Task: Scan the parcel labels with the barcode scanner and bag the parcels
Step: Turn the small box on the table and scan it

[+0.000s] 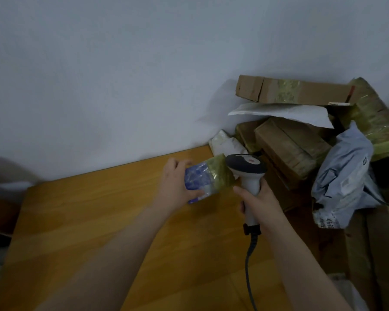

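A small blue-and-white parcel (203,179) wrapped in clear film, with greenish tape at its right end, is lifted just above the wooden table (99,221). My left hand (175,184) grips its left end, thumb underneath and fingers over the top. My right hand (259,202) grips the white handle of the barcode scanner (245,166), whose dark head points at the parcel's taped end from close range. A coiled black cable hangs from the handle toward the lower edge. No label is visible on the parcel.
A heap of parcels fills the right side: brown cardboard boxes (285,149) with greenish tape, a long box (290,90) on top, a white mailer (279,112), and a grey poly bag (346,176). A pale wall stands behind the table. Blurred dark objects lie at far left.
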